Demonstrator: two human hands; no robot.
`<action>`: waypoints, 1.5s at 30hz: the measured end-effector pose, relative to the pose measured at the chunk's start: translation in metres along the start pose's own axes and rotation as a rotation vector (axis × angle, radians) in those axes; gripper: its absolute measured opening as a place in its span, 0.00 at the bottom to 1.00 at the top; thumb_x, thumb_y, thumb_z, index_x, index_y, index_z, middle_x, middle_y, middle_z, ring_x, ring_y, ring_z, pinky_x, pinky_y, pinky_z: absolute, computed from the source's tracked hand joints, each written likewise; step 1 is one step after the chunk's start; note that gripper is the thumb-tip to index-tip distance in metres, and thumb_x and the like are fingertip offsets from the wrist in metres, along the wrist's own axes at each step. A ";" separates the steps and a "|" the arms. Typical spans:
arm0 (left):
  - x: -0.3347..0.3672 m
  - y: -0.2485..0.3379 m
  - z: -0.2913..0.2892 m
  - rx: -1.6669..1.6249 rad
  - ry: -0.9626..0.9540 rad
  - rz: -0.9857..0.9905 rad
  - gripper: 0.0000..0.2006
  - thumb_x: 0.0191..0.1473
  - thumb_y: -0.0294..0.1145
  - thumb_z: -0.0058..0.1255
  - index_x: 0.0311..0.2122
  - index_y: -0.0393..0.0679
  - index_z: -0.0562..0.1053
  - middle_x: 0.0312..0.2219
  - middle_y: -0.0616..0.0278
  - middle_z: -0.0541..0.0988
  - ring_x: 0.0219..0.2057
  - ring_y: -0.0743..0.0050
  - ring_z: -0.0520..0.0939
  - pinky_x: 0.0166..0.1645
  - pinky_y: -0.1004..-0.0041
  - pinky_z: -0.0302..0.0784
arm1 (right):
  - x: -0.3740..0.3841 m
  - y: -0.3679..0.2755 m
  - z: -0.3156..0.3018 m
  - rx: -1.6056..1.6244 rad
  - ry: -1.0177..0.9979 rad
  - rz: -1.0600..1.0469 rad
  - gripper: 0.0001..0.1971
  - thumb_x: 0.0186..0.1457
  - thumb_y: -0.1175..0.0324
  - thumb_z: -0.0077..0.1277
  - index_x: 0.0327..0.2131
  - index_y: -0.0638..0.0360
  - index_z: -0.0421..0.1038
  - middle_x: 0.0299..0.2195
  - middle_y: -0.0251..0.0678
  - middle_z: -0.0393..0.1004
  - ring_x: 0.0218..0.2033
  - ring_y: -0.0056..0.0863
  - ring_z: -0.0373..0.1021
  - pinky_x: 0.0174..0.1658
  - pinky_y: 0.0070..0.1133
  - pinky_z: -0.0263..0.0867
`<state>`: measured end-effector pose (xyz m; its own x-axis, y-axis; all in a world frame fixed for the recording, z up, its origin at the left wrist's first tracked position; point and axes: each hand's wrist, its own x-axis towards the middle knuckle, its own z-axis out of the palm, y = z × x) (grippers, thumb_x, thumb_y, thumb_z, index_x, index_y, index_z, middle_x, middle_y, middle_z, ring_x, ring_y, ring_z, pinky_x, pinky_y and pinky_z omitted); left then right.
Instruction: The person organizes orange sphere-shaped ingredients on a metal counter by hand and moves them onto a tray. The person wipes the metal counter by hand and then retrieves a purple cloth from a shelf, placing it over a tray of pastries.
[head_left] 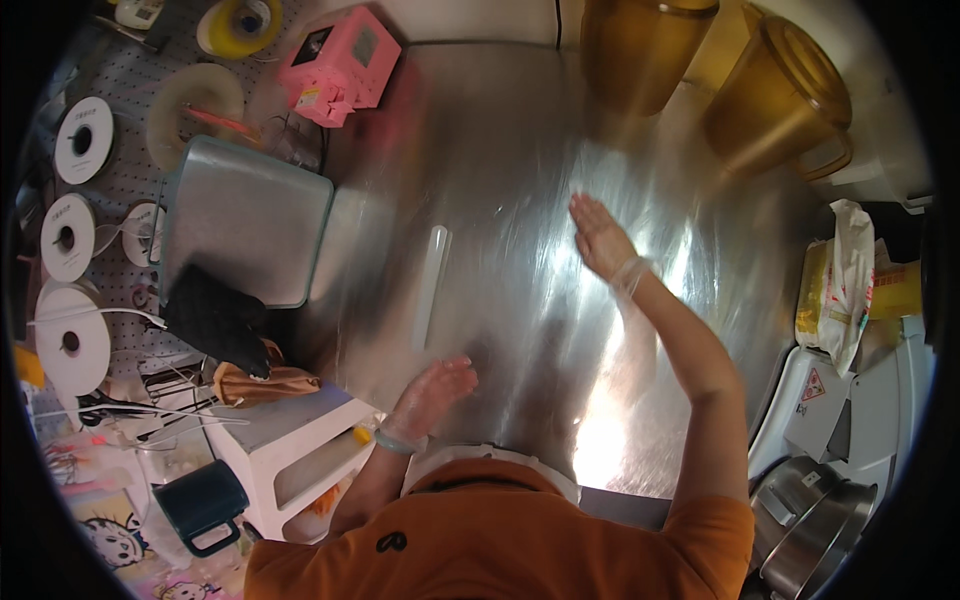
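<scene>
My right hand [606, 242] is stretched out over the shiny steel table [500, 250], fingers straight and lying close together, with nothing in it. A thin clear glove seems to cover it, bunched at the wrist. Closer to my body, my left hand [435, 396] hangs near the table's front edge, also in a clear glove, its fingers extended and holding nothing. Just beyond the left hand lies a long, narrow, pale strip with a rounded end [433, 285], apart from both hands. Whether the right hand touches the steel, I cannot tell.
Two amber pitchers [775, 95] stand at the back right, and a pink box-shaped device [345, 62] at the back left. A clear-lidded container [245, 220] and a black glove [215, 315] lie left. Steel bowls [820, 530] sit at lower right, a dark mug [202, 500] at lower left.
</scene>
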<state>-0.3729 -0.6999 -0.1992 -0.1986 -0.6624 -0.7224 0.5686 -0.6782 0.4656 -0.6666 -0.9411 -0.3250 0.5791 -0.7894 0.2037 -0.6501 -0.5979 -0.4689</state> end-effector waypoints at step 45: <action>-0.001 -0.010 -0.012 -0.057 -0.035 -0.007 0.23 0.61 0.46 0.34 0.50 0.36 0.65 0.41 0.54 0.75 0.46 0.63 0.74 0.54 0.66 0.65 | 0.039 0.005 -0.001 -0.409 -0.109 0.252 0.40 0.56 0.42 0.34 0.61 0.64 0.41 0.64 0.44 0.38 0.65 0.36 0.36 0.65 0.32 0.32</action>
<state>-0.3687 -0.6890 -0.2091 -0.2301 -0.6689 -0.7069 0.6117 -0.6643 0.4295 -0.6477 -0.9752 -0.3184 0.4125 -0.9106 0.0262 -0.9040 -0.4127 -0.1116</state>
